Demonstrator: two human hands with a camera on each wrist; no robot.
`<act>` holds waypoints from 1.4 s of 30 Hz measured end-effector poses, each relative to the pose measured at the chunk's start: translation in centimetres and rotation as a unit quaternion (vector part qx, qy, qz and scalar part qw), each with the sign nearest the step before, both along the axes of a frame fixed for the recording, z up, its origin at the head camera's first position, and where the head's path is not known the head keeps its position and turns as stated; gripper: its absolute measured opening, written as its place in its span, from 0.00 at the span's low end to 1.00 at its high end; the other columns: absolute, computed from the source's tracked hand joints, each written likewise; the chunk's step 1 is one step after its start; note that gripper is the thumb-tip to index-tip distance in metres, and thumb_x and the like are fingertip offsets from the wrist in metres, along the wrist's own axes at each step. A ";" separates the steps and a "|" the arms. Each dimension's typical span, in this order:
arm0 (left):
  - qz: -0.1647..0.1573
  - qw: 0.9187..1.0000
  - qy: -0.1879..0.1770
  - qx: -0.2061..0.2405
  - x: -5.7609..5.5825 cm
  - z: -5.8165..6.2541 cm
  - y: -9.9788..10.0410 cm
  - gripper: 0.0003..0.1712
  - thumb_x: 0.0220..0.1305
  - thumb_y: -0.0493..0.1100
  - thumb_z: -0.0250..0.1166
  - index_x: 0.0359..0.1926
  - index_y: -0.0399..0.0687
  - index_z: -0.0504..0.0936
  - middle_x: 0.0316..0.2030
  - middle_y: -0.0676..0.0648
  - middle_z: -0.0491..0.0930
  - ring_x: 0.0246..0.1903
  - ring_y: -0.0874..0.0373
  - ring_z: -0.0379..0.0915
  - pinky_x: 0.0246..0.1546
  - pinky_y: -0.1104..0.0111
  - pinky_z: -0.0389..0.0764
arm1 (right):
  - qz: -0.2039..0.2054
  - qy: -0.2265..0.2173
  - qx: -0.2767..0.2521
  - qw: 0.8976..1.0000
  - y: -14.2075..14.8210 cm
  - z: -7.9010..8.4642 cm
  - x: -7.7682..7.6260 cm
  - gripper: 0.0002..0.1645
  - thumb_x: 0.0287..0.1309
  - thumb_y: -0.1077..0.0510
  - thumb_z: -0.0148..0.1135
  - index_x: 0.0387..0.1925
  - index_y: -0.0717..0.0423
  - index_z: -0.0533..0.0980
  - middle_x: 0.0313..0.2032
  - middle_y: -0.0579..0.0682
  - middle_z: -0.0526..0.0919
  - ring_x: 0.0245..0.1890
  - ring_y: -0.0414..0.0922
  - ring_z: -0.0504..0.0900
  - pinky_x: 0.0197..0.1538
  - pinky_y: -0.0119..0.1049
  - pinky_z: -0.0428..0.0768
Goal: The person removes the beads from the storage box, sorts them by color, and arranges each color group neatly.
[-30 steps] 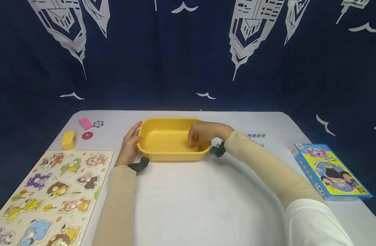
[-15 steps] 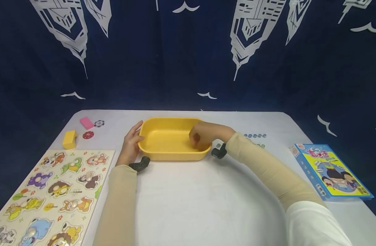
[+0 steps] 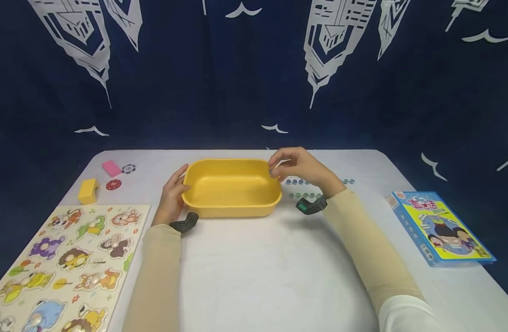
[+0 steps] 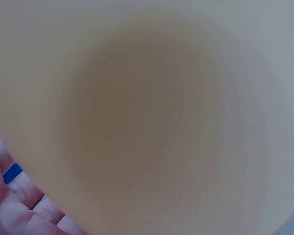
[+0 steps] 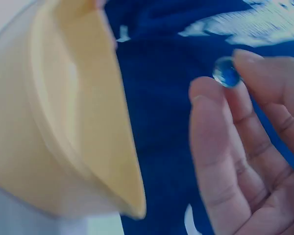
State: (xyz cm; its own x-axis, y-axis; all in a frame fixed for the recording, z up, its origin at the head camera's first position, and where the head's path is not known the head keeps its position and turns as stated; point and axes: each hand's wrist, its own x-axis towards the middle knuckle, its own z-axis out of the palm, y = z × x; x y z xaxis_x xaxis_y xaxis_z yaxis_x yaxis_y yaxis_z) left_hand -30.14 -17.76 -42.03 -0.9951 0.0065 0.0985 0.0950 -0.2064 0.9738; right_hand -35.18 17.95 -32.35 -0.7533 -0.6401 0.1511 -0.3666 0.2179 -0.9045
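Observation:
A clear bluish glass marble (image 5: 226, 72) is pinched between thumb and fingertips of my right hand (image 3: 305, 168). That hand is raised at the right end of a yellow plastic basin (image 3: 233, 211), just over its rim. No other marble shows inside the basin. My left hand (image 3: 170, 196) grips the basin's left end, thumb at the rim and fingers along the outside. In the left wrist view the basin (image 4: 152, 122) fills most of the picture as a blur, with curled fingers (image 4: 24, 205) at the lower left.
Blue marbles (image 3: 294, 182) and green marbles (image 3: 304, 195) lie in rows under and beside my right wrist. An animal puzzle board (image 3: 87, 253) is at left, near a yellow block (image 3: 87, 192), pink block (image 3: 111, 168) and chips (image 3: 114, 184). A boxed game (image 3: 440, 228) lies right.
My right hand has come up from inside the basin and moved right, with a marble now showing at its fingertips. The left hand stays on the basin's left end.

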 end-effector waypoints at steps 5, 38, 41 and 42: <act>0.000 1.000 -0.001 0.005 0.2 0.0 0.0 0.42 0.61 0.29 0.44 0.78 0.43 0.52 0.74 0.36 0.58 0.71 0.44 0.58 0.70 0.61 0.64 | -0.095 -0.012 -0.121 0.988 3.3 -0.6 0.1 0.08 0.61 0.67 0.65 0.41 0.58 0.83 0.42 0.52 0.84 0.41 0.46 0.87 0.46 0.39 0.86; -0.002 1.000 -0.015 -0.001 0.2 0.1 0.1 0.42 0.60 0.29 0.43 0.78 0.46 0.52 0.74 0.38 0.58 0.68 0.47 0.61 0.69 0.64 0.66 | -0.549 -0.002 0.128 0.826 17.7 -8.1 -0.1 0.20 0.65 0.61 0.58 0.55 0.65 0.77 0.46 0.61 0.81 0.23 0.30 0.78 0.28 0.19 0.78; -0.006 1.000 -0.011 -0.001 0.1 0.1 0.1 0.42 0.61 0.30 0.43 0.78 0.46 0.52 0.74 0.38 0.58 0.69 0.47 0.60 0.69 0.63 0.65 | -0.554 -0.014 0.148 0.819 17.8 -8.3 0.0 0.19 0.64 0.60 0.58 0.55 0.64 0.78 0.47 0.61 0.81 0.24 0.31 0.78 0.28 0.19 0.77; -0.006 1.000 -0.010 -0.001 0.1 0.1 0.2 0.42 0.61 0.30 0.43 0.78 0.45 0.52 0.74 0.38 0.58 0.69 0.46 0.60 0.69 0.62 0.65 | -0.555 -0.017 0.153 0.818 17.8 -8.3 0.1 0.19 0.64 0.60 0.58 0.54 0.64 0.78 0.47 0.62 0.81 0.25 0.32 0.78 0.28 0.19 0.76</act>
State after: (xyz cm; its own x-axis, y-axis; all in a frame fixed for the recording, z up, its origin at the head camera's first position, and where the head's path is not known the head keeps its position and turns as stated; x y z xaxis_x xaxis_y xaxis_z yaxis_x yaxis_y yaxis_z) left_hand -30.02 -17.59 -41.95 -0.9968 0.0188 0.0780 0.0724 -0.2055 0.9760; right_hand -35.10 35.73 -40.66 -0.8965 0.4361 0.0782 0.2345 0.6169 -0.7513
